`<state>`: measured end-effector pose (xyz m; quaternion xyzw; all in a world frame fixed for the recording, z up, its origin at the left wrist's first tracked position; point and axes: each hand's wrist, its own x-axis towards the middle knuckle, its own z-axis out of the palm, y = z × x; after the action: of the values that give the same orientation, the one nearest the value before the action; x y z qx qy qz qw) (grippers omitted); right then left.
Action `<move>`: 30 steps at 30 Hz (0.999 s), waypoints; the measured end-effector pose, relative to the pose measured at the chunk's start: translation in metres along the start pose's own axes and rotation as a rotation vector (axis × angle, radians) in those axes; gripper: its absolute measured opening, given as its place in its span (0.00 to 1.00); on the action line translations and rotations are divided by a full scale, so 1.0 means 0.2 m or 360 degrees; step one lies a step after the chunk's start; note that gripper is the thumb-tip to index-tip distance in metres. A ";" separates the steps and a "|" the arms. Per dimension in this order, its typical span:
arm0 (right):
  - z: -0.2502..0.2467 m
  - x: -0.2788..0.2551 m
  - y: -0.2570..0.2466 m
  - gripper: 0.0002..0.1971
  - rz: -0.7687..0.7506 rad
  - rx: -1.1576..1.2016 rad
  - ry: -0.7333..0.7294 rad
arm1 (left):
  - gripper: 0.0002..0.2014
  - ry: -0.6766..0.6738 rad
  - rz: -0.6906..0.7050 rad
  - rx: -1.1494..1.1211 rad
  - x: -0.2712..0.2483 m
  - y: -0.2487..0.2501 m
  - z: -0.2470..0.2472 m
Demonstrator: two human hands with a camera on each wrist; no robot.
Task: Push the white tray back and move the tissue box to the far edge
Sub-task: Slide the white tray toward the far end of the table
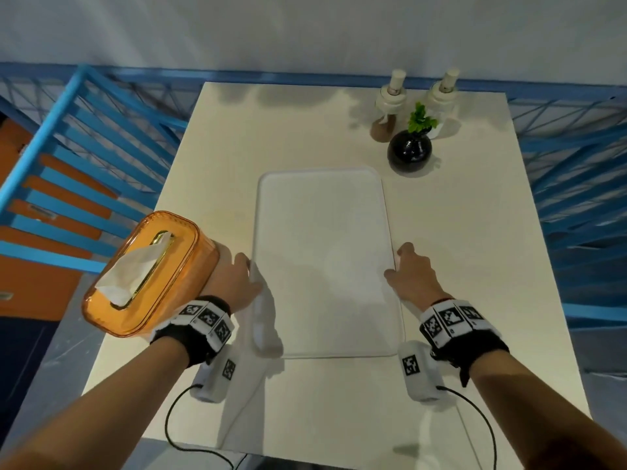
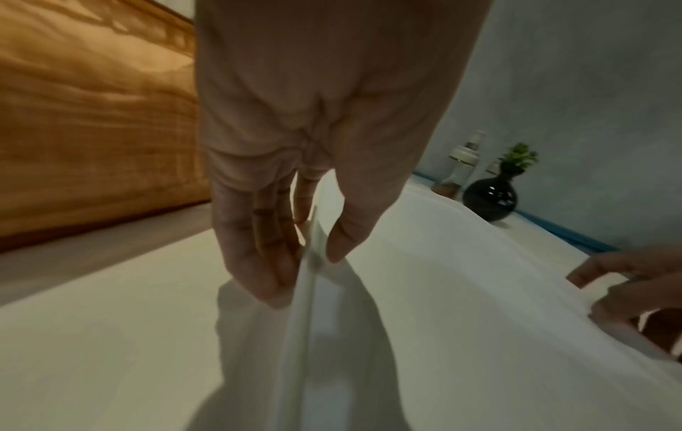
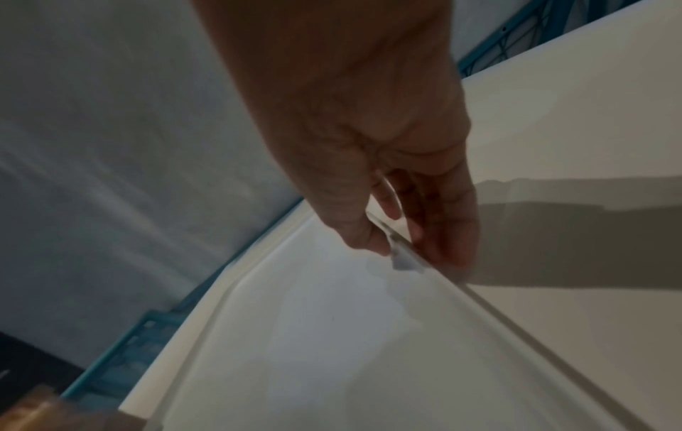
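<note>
The white tray [image 1: 322, 249] lies lengthwise on the middle of the cream table [image 1: 458, 232]. My left hand [image 1: 251, 271] pinches its left rim, thumb inside and fingers outside; the left wrist view shows that hand [image 2: 306, 271] on the tray's edge [image 2: 461, 291]. At the opposite rim my right hand [image 1: 397, 262] pinches in the same way, and the right wrist view has this hand [image 3: 406, 250] on the tray [image 3: 332, 335]. An orange translucent tissue box [image 1: 152, 276] with a white tissue poking out stands at the table's left edge, just left of my left wrist. This tissue box [image 2: 92, 116] is untouched.
A round black vase [image 1: 410, 150] with a green sprig stands just beyond the tray's far right corner. Two pump bottles [image 1: 390, 103] [image 1: 442, 96] stand behind it at the far edge. A blue slatted chair [image 1: 68, 164] is left of the table.
</note>
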<state>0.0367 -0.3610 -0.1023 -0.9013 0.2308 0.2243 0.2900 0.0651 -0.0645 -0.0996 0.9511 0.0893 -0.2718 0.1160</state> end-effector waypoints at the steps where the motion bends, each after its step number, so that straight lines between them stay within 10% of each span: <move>1: 0.01 -0.02 0.02 0.24 0.0018 -0.0005 -0.0047 | 0.22 -0.0070 0.0002 0.0027 -0.03 -0.01 0.01; 30: -0.08 0.44 -0.47 0.11 -0.0037 0.0030 0.0129 | 0.16 0.0396 -0.0197 -0.0272 0.54 0.25 -0.28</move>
<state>0.1627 -0.3275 -0.0986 -0.9095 0.2341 0.1820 0.2913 0.1948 -0.0853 -0.1027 0.9568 0.1843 -0.1501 0.1677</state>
